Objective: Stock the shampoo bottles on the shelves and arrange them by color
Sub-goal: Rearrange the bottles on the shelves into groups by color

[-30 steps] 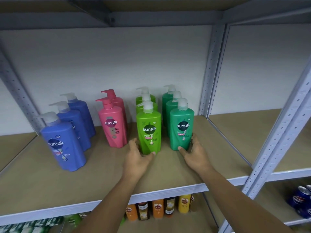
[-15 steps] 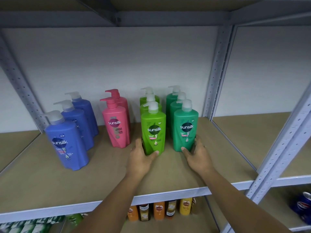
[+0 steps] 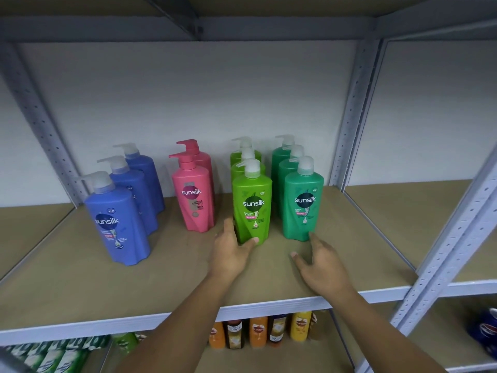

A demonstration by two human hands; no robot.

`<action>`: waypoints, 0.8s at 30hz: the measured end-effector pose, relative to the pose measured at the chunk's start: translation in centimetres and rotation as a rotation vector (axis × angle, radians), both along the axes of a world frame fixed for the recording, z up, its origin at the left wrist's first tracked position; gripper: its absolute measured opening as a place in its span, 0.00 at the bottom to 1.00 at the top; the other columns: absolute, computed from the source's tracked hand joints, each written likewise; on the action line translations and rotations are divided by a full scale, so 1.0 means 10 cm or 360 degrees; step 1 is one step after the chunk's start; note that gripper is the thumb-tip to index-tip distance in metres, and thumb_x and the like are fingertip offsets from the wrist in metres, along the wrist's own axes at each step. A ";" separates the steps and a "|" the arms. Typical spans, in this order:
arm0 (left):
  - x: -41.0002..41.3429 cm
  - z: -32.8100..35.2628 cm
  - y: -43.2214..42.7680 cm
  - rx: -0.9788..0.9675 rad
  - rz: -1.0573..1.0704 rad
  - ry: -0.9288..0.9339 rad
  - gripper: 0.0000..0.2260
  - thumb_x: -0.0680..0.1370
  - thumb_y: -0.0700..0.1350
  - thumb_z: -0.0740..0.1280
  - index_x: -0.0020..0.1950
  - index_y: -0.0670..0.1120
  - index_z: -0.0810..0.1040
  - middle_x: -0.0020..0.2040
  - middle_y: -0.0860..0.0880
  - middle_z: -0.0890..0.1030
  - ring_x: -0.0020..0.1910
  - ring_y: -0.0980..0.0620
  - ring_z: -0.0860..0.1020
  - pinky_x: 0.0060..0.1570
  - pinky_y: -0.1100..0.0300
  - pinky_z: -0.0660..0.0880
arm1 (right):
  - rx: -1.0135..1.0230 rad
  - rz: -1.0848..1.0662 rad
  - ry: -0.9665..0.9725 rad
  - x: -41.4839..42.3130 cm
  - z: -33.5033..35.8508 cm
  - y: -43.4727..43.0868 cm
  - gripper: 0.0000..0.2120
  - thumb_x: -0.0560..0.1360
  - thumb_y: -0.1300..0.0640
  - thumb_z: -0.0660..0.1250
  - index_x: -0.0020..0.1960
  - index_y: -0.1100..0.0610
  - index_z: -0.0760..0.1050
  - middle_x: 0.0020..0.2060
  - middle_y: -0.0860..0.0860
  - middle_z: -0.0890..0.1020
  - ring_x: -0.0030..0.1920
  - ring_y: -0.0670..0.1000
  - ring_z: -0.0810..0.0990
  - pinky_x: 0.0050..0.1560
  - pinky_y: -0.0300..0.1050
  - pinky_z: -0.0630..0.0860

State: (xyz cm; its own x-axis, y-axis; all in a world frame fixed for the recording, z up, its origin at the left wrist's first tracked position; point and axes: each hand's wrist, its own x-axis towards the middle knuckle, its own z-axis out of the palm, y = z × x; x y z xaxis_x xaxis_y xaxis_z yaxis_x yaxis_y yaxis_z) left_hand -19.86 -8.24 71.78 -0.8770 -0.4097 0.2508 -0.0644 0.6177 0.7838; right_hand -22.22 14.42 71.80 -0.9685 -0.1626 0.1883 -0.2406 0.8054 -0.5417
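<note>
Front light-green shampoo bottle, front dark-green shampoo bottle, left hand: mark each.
front light-green shampoo bottle (image 3: 252,203): head view, label
front dark-green shampoo bottle (image 3: 304,200): head view, label
left hand (image 3: 230,253): head view, back of hand

Single head-worn wide-angle view, facing forward and slightly down, close to the shelf (image 3: 80,278).

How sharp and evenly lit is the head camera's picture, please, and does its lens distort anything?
Head view: soft, even light with only faint shadows; the label on the front light green bottle reads sharply; the wide lens splays the right upright outward; the green packs at bottom-left are smeared with blur.
</note>
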 end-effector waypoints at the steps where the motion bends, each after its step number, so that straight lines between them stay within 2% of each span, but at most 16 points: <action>1: 0.00 0.00 0.00 -0.0014 0.0001 -0.0001 0.25 0.70 0.56 0.76 0.60 0.52 0.68 0.54 0.49 0.82 0.54 0.45 0.79 0.50 0.49 0.78 | 0.0052 0.0027 0.0029 0.03 -0.01 -0.01 0.28 0.77 0.42 0.67 0.69 0.58 0.71 0.61 0.56 0.79 0.62 0.58 0.75 0.62 0.50 0.74; 3: 0.02 0.00 -0.02 -0.0070 0.0001 -0.0007 0.25 0.71 0.57 0.75 0.62 0.52 0.69 0.54 0.49 0.82 0.54 0.44 0.79 0.50 0.49 0.78 | 0.0157 0.0114 0.0068 0.07 -0.03 -0.05 0.24 0.77 0.41 0.66 0.65 0.57 0.74 0.61 0.55 0.79 0.62 0.58 0.74 0.63 0.49 0.72; 6: 0.11 -0.02 -0.10 -0.0224 -0.0050 -0.0070 0.24 0.74 0.58 0.71 0.66 0.52 0.71 0.55 0.49 0.82 0.56 0.44 0.79 0.51 0.51 0.77 | 0.0276 0.0306 0.0062 0.15 -0.02 -0.14 0.27 0.80 0.43 0.62 0.73 0.58 0.70 0.73 0.55 0.72 0.73 0.56 0.67 0.75 0.49 0.61; 9: 0.24 -0.05 -0.26 -0.0402 -0.0094 -0.0144 0.25 0.76 0.59 0.68 0.70 0.49 0.72 0.63 0.47 0.80 0.63 0.43 0.76 0.59 0.53 0.75 | 0.0290 0.0528 0.0048 0.21 -0.01 -0.29 0.29 0.81 0.43 0.60 0.77 0.57 0.65 0.77 0.53 0.65 0.77 0.52 0.61 0.79 0.48 0.53; 12: 0.41 -0.05 -0.44 -0.0543 -0.0125 -0.0157 0.19 0.78 0.53 0.69 0.64 0.43 0.77 0.62 0.44 0.80 0.61 0.42 0.77 0.59 0.56 0.73 | 0.0283 0.0725 0.0095 0.28 -0.01 -0.51 0.28 0.81 0.44 0.61 0.76 0.58 0.67 0.76 0.55 0.68 0.76 0.53 0.63 0.78 0.44 0.54; 17: 0.80 -0.02 -0.78 -0.0658 -0.0126 -0.0181 0.17 0.79 0.50 0.68 0.63 0.41 0.79 0.63 0.43 0.80 0.62 0.43 0.77 0.61 0.57 0.71 | 0.0274 0.0909 0.0140 0.41 0.02 -0.98 0.27 0.82 0.46 0.61 0.76 0.59 0.66 0.77 0.55 0.66 0.78 0.54 0.61 0.76 0.40 0.50; 19: 0.94 0.00 -0.92 -0.0674 -0.0126 -0.0220 0.21 0.79 0.54 0.65 0.63 0.40 0.79 0.63 0.43 0.80 0.62 0.43 0.76 0.63 0.57 0.71 | 0.0257 0.0969 0.0136 0.44 0.02 -1.17 0.27 0.82 0.47 0.61 0.76 0.60 0.66 0.76 0.56 0.67 0.77 0.54 0.61 0.75 0.39 0.51; 22: 1.12 0.02 -1.10 -0.0722 -0.0148 -0.0218 0.29 0.75 0.62 0.55 0.56 0.39 0.80 0.58 0.43 0.81 0.58 0.44 0.78 0.58 0.54 0.72 | 0.0210 0.1026 0.0104 0.46 0.01 -1.43 0.27 0.81 0.48 0.63 0.75 0.61 0.67 0.76 0.56 0.68 0.77 0.54 0.63 0.76 0.40 0.53; 24: 1.24 0.02 -1.24 -0.0774 -0.0141 -0.0225 0.28 0.75 0.62 0.54 0.55 0.40 0.79 0.58 0.44 0.81 0.57 0.45 0.78 0.57 0.53 0.74 | 0.0150 0.1008 0.0079 0.46 0.00 -1.61 0.27 0.80 0.49 0.65 0.75 0.61 0.68 0.75 0.56 0.69 0.76 0.54 0.65 0.76 0.40 0.55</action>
State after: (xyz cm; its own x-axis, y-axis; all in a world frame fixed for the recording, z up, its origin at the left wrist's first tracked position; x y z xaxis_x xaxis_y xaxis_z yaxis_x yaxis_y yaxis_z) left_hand -7.45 -20.68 71.93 -0.9423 -0.1975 0.2704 -0.0797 0.9165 0.3919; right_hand -17.64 -1.72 71.76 -0.6699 -0.7184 0.1877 -0.7084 0.5427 -0.4512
